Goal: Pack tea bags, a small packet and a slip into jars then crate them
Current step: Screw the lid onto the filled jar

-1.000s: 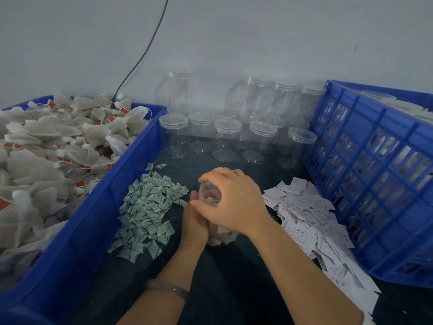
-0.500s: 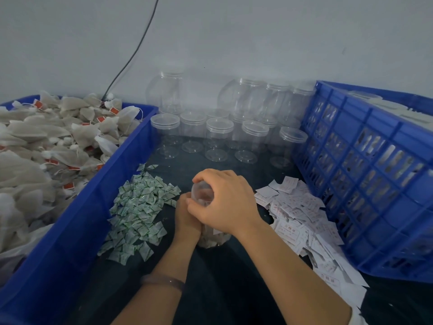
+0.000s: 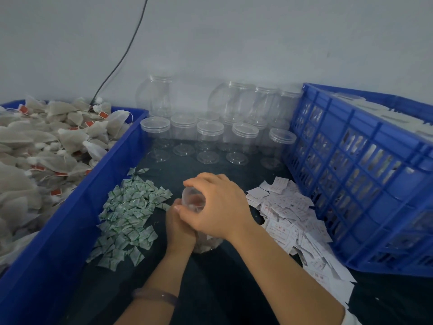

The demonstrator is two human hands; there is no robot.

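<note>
A clear plastic jar [image 3: 206, 245] with tea bags inside stands on the dark table in front of me. My left hand [image 3: 179, 227] grips its side. My right hand [image 3: 219, 206] lies over the top with its fingers curled round the clear lid [image 3: 192, 199]. Most of the jar is hidden behind both hands. A heap of small green-and-white packets [image 3: 127, 214] lies to the left of the jar. White printed slips [image 3: 289, 215] are scattered to its right.
A blue bin [image 3: 77, 209] heaped with tea bags [image 3: 44, 146] fills the left. A blue slatted crate [image 3: 356, 174] stands on the right with white items inside. Several empty clear jars [image 3: 209, 137] stand in rows at the back against the wall.
Both hands stay on the jar and its lid. The right hand's fingers have shifted slightly round the lid. The camera has tilted a little.
</note>
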